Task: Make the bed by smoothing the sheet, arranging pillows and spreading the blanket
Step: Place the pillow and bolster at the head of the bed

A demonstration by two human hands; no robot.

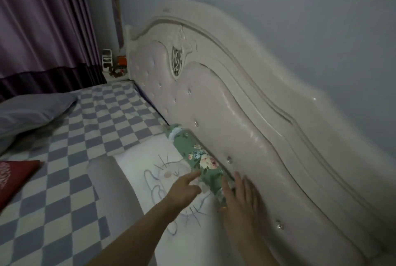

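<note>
Green floral bolster lay just ahead of both hands, long axis along the headboard; right hand, fingers straight, touched its near end; left hand pointed, grasping nothing.

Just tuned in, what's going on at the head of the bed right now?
A person is arranging pillows at the headboard. Both hands are on the green floral bolster lying along it: the left hand touches its near side with fingers extended, and the right hand lies flat between bolster and headboard. A white cartoon-print pillow lies beside the bolster. A grey pillow lies farther away on the checkered sheet.
</note>
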